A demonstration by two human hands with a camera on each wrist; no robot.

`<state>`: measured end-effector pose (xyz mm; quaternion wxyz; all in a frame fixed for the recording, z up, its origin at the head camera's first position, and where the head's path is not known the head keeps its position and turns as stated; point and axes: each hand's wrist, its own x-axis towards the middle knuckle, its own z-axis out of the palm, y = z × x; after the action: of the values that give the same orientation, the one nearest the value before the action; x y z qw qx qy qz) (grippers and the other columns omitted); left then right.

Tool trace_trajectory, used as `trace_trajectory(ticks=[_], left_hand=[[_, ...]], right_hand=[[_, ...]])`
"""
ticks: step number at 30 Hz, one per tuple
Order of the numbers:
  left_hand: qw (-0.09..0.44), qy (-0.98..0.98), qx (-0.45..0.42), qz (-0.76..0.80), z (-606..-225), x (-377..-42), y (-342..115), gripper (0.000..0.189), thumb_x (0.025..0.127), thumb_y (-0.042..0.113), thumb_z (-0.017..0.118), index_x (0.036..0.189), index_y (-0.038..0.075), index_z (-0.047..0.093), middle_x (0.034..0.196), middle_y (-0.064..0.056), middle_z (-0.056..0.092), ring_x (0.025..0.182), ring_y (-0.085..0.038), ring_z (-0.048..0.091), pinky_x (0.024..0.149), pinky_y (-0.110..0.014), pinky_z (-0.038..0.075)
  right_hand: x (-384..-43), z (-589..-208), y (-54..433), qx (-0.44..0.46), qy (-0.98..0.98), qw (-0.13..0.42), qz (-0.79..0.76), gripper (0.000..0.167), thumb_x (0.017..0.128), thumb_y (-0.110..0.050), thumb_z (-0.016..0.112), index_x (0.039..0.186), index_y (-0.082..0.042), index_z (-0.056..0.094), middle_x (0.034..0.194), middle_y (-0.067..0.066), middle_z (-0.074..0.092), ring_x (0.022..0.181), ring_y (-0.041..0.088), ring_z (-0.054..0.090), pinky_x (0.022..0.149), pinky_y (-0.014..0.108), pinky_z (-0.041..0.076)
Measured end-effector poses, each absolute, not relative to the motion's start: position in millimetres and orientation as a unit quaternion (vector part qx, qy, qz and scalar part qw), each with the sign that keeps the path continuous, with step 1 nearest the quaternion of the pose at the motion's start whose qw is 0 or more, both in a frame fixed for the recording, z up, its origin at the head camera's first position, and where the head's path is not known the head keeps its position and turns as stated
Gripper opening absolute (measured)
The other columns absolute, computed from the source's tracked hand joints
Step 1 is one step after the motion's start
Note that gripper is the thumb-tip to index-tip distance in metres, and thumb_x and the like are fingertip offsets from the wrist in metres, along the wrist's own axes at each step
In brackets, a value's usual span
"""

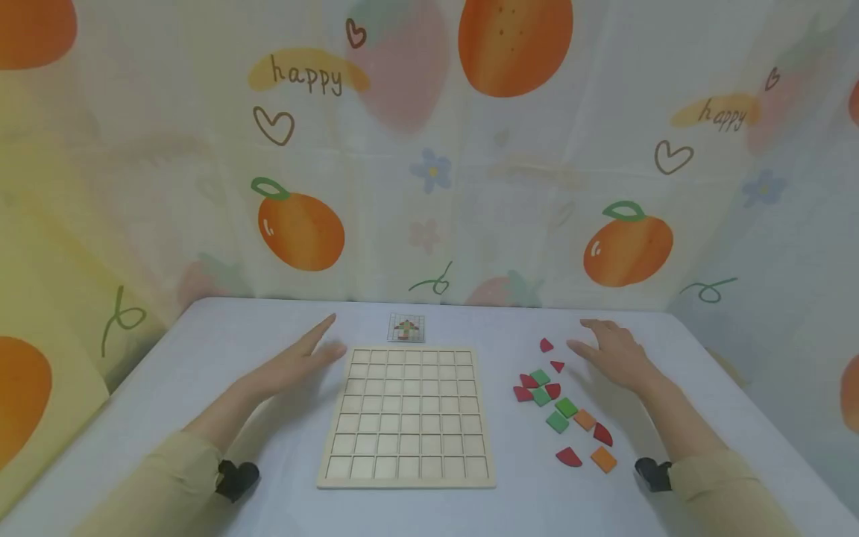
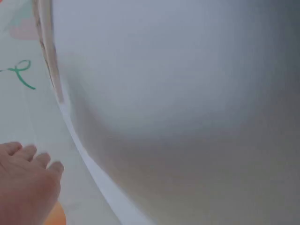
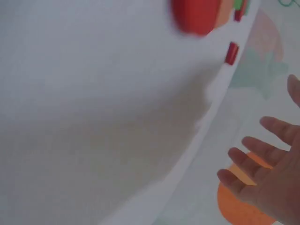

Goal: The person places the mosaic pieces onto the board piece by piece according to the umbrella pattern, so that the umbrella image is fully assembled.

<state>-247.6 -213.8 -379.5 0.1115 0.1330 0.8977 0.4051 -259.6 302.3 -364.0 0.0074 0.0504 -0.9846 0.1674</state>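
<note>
In the head view my left hand [image 1: 295, 364] hovers over the white table, left of a pale wooden grid board [image 1: 406, 416], its fingers extended and holding nothing. My right hand [image 1: 616, 356] is raised on the other side, beyond the loose pieces, fingers spread with nothing in them, as the right wrist view also shows. Between the board and that hand lie several red quarter-round pieces [image 1: 568, 457], several green squares [image 1: 557, 422] and two orange squares [image 1: 604, 459]. The board's squares hold no pieces. A small pattern card [image 1: 406, 328] with a coloured figure lies behind the board.
A white cloth covers the table [image 1: 268, 477]. Behind it hangs a fruit-print curtain [image 1: 376, 179], which continues along both sides. Black bands [image 1: 237, 479] sit at the sleeve cuffs of both arms.
</note>
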Motion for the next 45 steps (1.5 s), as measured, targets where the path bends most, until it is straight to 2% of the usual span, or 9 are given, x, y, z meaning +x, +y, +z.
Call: trace_trajectory(ticks=[3,9,13,19,27,35,40,45], left_hand=[[0.137,0.881,0.131,0.433,-379,-248,-209,0.077,0.101,0.052,0.045,0.161,0.021,0.007,0.169,-0.013,0.004,0.156,-0.042,-0.001,0.121,-0.069,0.005],[0.166,0.869,0.131,0.448,-385,-250,-205,0.074,0.099,0.052,0.047,0.16,0.023,0.017,0.169,-0.009,0.01,0.156,-0.04,0.004,0.122,-0.068,0.01],[0.167,0.876,0.142,0.43,-392,-250,-207,0.075,0.096,0.045,0.058,0.158,0.023,0.023,0.168,-0.012,0.015,0.154,-0.044,0.01,0.12,-0.07,0.014],[0.142,0.885,0.166,0.412,-403,-251,-210,0.088,0.083,0.036,0.076,0.156,0.018,0.03,0.166,-0.013,0.022,0.154,-0.042,0.012,0.122,-0.067,0.011],[0.139,0.891,0.178,0.393,-411,-250,-211,0.101,0.072,0.032,0.084,0.156,0.016,0.029,0.166,-0.014,0.022,0.154,-0.043,0.014,0.123,-0.065,0.013],[0.128,0.896,0.192,0.38,-415,-250,-213,0.1,0.071,0.026,0.084,0.155,0.007,0.031,0.164,-0.018,0.024,0.153,-0.043,0.015,0.123,-0.063,0.015],[0.132,0.89,0.201,0.387,-416,-249,-212,0.099,0.072,0.026,0.084,0.153,0.004,0.032,0.165,-0.018,0.021,0.154,-0.044,0.01,0.123,-0.064,0.01],[0.143,0.89,0.203,0.384,-414,-247,-211,0.099,0.073,0.029,0.083,0.153,0.004,0.032,0.166,-0.016,0.019,0.154,-0.044,0.007,0.123,-0.066,0.005]], right_hand=[[-264,-364,292,0.046,-0.974,-0.008,0.22,0.07,0.098,-0.043,0.054,0.147,0.003,0.037,0.15,0.031,0.038,0.136,0.051,0.037,0.106,0.067,0.042],[-269,-366,281,0.034,-0.961,-0.041,0.272,0.061,0.099,-0.042,0.054,0.142,0.0,0.045,0.145,0.027,0.047,0.13,0.045,0.047,0.101,0.057,0.052],[-272,-367,280,0.036,-0.95,-0.066,0.303,0.055,0.099,-0.038,0.055,0.138,0.0,0.05,0.139,0.025,0.054,0.122,0.04,0.055,0.099,0.052,0.055],[-274,-370,282,0.024,-0.942,-0.099,0.321,0.049,0.096,-0.034,0.061,0.131,0.0,0.055,0.126,0.021,0.062,0.101,0.025,0.063,0.091,0.042,0.059],[-274,-372,284,0.009,-0.943,-0.116,0.311,0.042,0.092,-0.029,0.066,0.123,0.0,0.061,0.116,0.019,0.066,0.094,0.023,0.062,0.09,0.041,0.058],[-275,-373,284,0.009,-0.945,-0.127,0.3,0.038,0.089,-0.029,0.071,0.114,-0.001,0.065,0.111,0.015,0.067,0.092,0.021,0.059,0.086,0.036,0.057],[-277,-374,283,0.01,-0.951,-0.124,0.283,0.034,0.088,-0.027,0.072,0.111,-0.002,0.066,0.112,0.017,0.065,0.095,0.024,0.059,0.088,0.04,0.057],[-277,-377,283,-0.001,-0.956,-0.119,0.268,0.028,0.088,-0.023,0.072,0.105,-0.002,0.066,0.104,0.015,0.065,0.09,0.022,0.058,0.08,0.035,0.055]])
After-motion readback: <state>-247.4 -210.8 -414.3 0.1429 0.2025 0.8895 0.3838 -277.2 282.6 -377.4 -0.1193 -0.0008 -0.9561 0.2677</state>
